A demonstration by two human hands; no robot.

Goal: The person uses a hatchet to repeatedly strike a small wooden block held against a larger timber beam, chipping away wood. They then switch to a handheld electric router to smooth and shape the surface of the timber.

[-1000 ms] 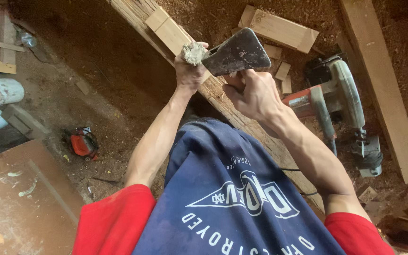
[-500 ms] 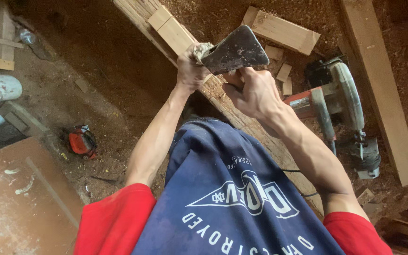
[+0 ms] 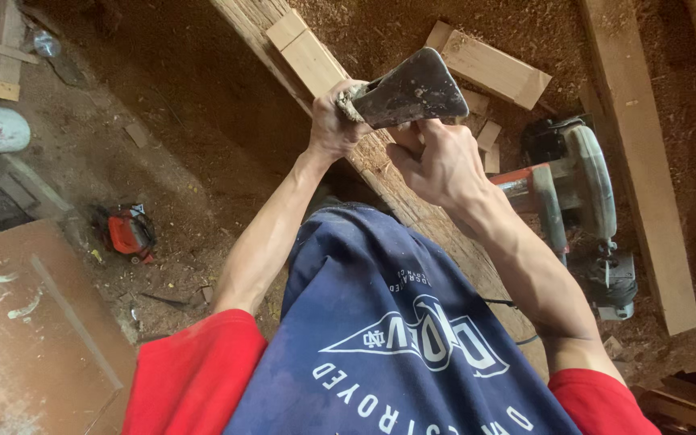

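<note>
Both hands are raised over a long plank (image 3: 437, 234): the right hand (image 3: 438, 165) grips a broad putty knife (image 3: 409, 90) from below, while the left hand (image 3: 333, 122) pinches grey filler (image 3: 351, 100) against its narrow end. Beyond lie a circular saw (image 3: 582, 201) and wood offcuts (image 3: 489, 68).

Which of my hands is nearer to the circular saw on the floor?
Right. Your right hand grips the putty knife just beside the circular saw; your left hand is further away from it.
</note>
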